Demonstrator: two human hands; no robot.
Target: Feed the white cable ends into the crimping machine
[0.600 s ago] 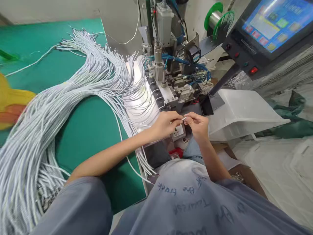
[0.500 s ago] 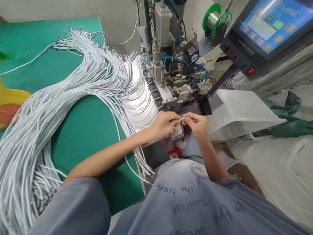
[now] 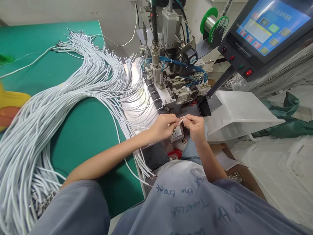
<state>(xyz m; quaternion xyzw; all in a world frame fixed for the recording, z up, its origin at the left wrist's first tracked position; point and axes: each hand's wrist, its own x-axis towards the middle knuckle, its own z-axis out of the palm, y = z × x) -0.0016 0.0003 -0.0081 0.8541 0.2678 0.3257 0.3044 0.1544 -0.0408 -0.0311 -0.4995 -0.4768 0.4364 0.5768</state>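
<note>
My left hand (image 3: 166, 125) pinches a white cable (image 3: 181, 121) close to its end, in front of the machine. From the other side my right hand (image 3: 194, 126) is closed on the tip of the same cable, thumb against fingers. The fine wires at the tip are too small to make out. To the left, a thick bundle of white cables (image 3: 61, 94) curves over the green table mat (image 3: 80, 130). Several single cables run from it across a white surface (image 3: 139, 107) to the machine's edge.
The soldering-type machine (image 3: 168, 88) with blue air tubes stands just ahead of my hands. Its screen panel (image 3: 271, 29) hangs at the right, near a green wire spool (image 3: 210, 24). A white plastic bin (image 3: 244, 107) stands right of my hands; a cardboard box (image 3: 246, 182) lies below it.
Both hands stay together at the cable's end, with only a slight shift of the fingers. The view has tilted a little; nothing else has visibly moved.
</note>
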